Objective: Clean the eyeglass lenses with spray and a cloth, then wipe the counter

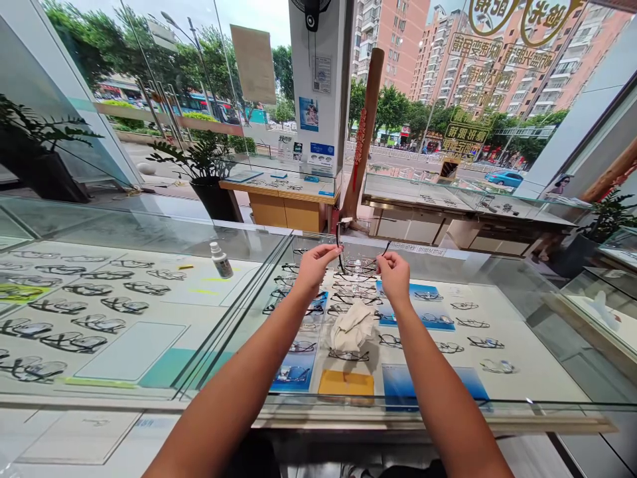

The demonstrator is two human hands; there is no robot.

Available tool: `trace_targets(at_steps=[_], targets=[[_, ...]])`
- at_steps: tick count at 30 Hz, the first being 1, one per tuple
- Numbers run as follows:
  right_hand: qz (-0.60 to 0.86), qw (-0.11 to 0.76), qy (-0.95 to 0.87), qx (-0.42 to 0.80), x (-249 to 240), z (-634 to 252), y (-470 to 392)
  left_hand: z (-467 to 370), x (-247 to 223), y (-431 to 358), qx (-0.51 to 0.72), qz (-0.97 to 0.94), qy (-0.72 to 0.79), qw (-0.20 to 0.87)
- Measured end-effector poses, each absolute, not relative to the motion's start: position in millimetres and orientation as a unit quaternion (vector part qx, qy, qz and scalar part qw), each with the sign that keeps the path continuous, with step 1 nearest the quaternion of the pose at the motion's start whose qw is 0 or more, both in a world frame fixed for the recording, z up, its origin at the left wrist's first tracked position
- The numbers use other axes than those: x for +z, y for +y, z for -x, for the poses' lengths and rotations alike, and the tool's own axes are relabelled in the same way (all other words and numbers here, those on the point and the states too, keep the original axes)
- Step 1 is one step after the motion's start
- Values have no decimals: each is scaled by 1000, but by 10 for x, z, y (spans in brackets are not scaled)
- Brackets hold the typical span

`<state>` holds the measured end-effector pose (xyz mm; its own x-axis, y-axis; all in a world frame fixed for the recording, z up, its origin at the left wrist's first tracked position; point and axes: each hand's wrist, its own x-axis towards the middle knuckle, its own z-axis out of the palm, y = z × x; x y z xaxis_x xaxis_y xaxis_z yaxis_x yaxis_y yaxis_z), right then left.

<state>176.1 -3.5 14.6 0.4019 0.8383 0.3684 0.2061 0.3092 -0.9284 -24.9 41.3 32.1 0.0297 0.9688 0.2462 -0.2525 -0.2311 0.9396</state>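
Over the glass display case, both my hands hold a pair of eyeglasses by its dark temples. My left hand pinches one temple between thumb and fingers. The other temple's tip sticks out above my right hand, whose fingers are closed on it. The front of the glasses is hard to tell from the frames displayed behind it. A crumpled beige cloth lies between my forearms, nearer to me than the hands.
Rows of eyeglasses fill the case. A small white bottle stands to the left. An orange-yellow sheet lies near the front edge. Beyond the counter are a potted plant, a wooden post and more showcases.
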Motion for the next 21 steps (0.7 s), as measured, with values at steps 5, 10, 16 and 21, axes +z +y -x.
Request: trace_targets(at_steps=[5,10,16,21], targets=[[544,647,-468,256,144,-1798,-10,316,312,478,621,-459,384,506],[576,655,-490,0,207,-1687,-153,280,276,479,638,-514,344,459],[502,541,-671,-71,201,-1470,-266,193,238,383,611,-609,344,370],[502,501,-704,-33,113,-1411,-243,106,245,248,556,-654,338,387]])
